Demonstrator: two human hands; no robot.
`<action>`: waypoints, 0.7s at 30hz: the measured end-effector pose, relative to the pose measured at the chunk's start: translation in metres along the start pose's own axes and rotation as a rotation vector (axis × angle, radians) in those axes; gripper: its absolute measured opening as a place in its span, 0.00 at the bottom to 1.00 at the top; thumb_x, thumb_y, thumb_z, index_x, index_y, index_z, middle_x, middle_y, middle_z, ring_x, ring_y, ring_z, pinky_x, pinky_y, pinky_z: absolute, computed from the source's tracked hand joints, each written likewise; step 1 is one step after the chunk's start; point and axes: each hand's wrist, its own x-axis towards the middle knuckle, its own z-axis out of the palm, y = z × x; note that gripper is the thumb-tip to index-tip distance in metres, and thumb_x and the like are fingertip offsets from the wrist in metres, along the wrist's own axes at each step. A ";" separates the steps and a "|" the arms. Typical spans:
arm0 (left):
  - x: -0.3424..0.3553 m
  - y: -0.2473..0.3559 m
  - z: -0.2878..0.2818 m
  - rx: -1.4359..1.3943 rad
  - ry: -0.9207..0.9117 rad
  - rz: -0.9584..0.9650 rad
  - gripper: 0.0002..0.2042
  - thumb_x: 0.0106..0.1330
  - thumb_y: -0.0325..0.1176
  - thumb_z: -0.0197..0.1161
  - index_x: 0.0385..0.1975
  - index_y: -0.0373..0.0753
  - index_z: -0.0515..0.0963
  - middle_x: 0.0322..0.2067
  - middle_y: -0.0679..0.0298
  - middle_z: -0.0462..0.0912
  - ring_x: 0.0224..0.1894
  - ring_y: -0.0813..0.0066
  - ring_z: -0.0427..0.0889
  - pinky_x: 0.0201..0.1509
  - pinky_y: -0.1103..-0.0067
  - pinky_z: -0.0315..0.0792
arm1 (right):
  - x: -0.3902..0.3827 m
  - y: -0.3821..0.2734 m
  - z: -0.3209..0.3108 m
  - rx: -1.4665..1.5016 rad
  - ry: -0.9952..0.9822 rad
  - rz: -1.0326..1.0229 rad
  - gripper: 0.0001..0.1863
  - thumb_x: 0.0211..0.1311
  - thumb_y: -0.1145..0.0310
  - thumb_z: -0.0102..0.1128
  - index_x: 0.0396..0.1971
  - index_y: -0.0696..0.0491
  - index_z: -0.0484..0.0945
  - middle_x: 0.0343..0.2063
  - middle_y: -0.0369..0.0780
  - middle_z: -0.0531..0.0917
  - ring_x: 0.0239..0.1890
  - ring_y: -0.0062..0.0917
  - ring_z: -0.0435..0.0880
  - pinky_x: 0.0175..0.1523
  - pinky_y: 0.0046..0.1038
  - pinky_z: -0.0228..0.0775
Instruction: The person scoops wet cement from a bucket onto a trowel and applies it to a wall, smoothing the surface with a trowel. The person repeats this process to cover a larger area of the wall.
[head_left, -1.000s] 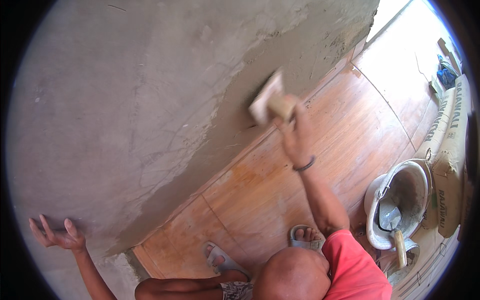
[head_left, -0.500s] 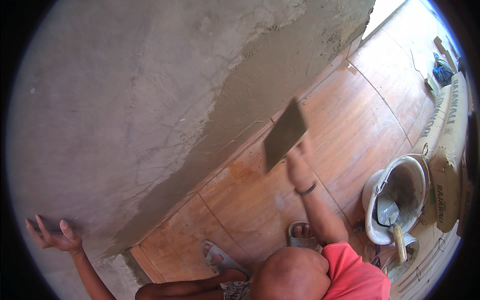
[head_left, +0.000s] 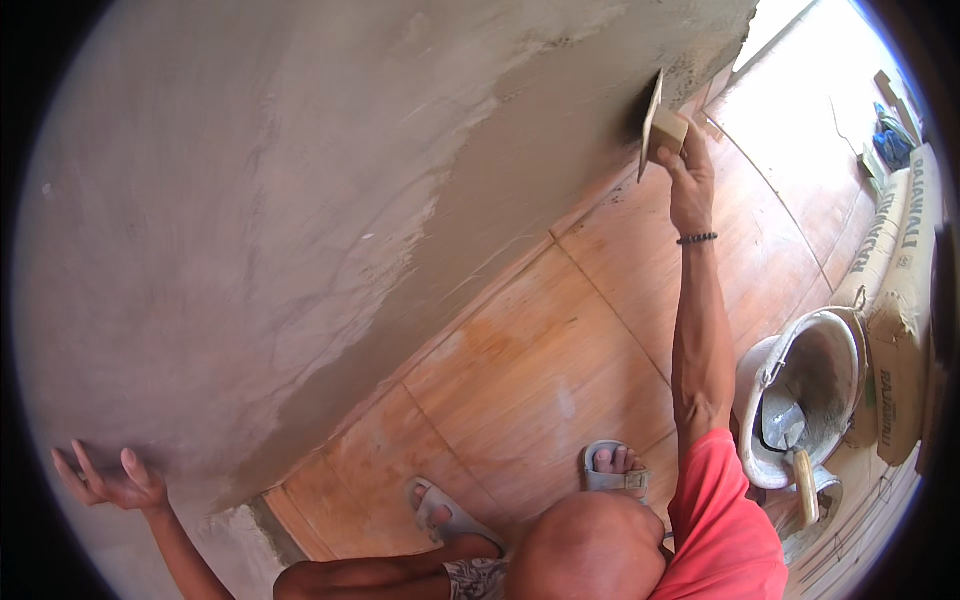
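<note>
My right hand (head_left: 690,180) is closed round the wooden block grip of a plastering float (head_left: 651,125). The float's thin flat plate stands nearly edge-on at the lower part of the plastered wall (head_left: 300,120), close to its far right end; whether it touches is hard to tell. Along the wall's foot runs a darker, damp-looking band of plaster (head_left: 480,190). At the far left my left hand (head_left: 112,480) has its fingers spread, against or just off the wall, with nothing in it.
On the right stands a whitish bucket (head_left: 790,400) with a wooden-handled trowel (head_left: 800,470) leaning in it. Paper sacks (head_left: 900,300) lie beyond it, with a blue plastic bundle (head_left: 890,140) farther off. Tiled floor (head_left: 540,350) meets the wall diagonally; my sandalled feet rest on it.
My right hand has carried the float up and to the right, from over the floor to the wall's far end, and turned it edge-on. My left hand stays almost where it was.
</note>
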 end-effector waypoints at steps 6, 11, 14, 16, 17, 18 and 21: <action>-0.002 -0.001 0.004 -0.032 0.005 0.007 0.23 0.69 0.39 0.54 0.58 0.29 0.66 0.63 0.49 0.55 0.66 0.53 0.58 0.68 0.62 0.56 | -0.085 0.014 0.051 -0.064 -0.112 0.009 0.25 0.62 0.69 0.59 0.59 0.54 0.68 0.54 0.47 0.74 0.56 0.33 0.74 0.56 0.35 0.74; -0.002 -0.002 0.002 -0.050 0.005 0.011 0.23 0.69 0.38 0.54 0.58 0.28 0.66 0.63 0.50 0.55 0.66 0.53 0.57 0.68 0.62 0.57 | -0.171 0.020 0.116 -0.231 -0.241 0.011 0.23 0.63 0.67 0.57 0.58 0.52 0.68 0.51 0.45 0.75 0.54 0.35 0.75 0.58 0.38 0.69; -0.002 0.000 0.002 -0.056 0.002 -0.020 0.23 0.69 0.38 0.54 0.58 0.28 0.66 0.63 0.50 0.55 0.67 0.53 0.57 0.68 0.61 0.57 | -0.211 0.002 0.161 -0.232 -0.289 -0.151 0.23 0.63 0.69 0.56 0.58 0.52 0.69 0.51 0.47 0.75 0.56 0.40 0.72 0.61 0.41 0.65; -0.001 0.002 0.003 -0.062 0.002 -0.025 0.23 0.69 0.38 0.54 0.58 0.28 0.66 0.63 0.50 0.55 0.67 0.53 0.56 0.68 0.61 0.57 | -0.240 0.000 0.186 -0.198 -0.391 -0.169 0.22 0.63 0.70 0.55 0.58 0.52 0.69 0.51 0.47 0.75 0.56 0.42 0.72 0.62 0.40 0.64; -0.002 -0.001 0.003 -0.063 0.000 -0.016 0.23 0.69 0.38 0.54 0.58 0.28 0.66 0.63 0.50 0.55 0.67 0.54 0.56 0.68 0.61 0.57 | -0.252 0.000 0.195 -0.172 -0.470 -0.143 0.22 0.63 0.71 0.55 0.58 0.52 0.68 0.50 0.47 0.75 0.55 0.42 0.72 0.62 0.40 0.64; -0.001 -0.002 0.003 -0.064 -0.002 -0.006 0.23 0.69 0.38 0.54 0.58 0.28 0.66 0.63 0.50 0.55 0.67 0.54 0.56 0.68 0.61 0.57 | -0.266 -0.002 0.198 -0.091 -0.567 -0.087 0.21 0.63 0.70 0.56 0.57 0.53 0.69 0.50 0.47 0.75 0.56 0.40 0.72 0.62 0.39 0.63; -0.001 -0.001 0.001 -0.093 0.006 -0.012 0.23 0.68 0.39 0.55 0.57 0.29 0.66 0.62 0.49 0.55 0.67 0.54 0.57 0.68 0.62 0.57 | -0.289 -0.032 0.208 0.292 -0.684 0.270 0.20 0.64 0.69 0.58 0.55 0.57 0.69 0.51 0.45 0.76 0.57 0.35 0.72 0.62 0.37 0.63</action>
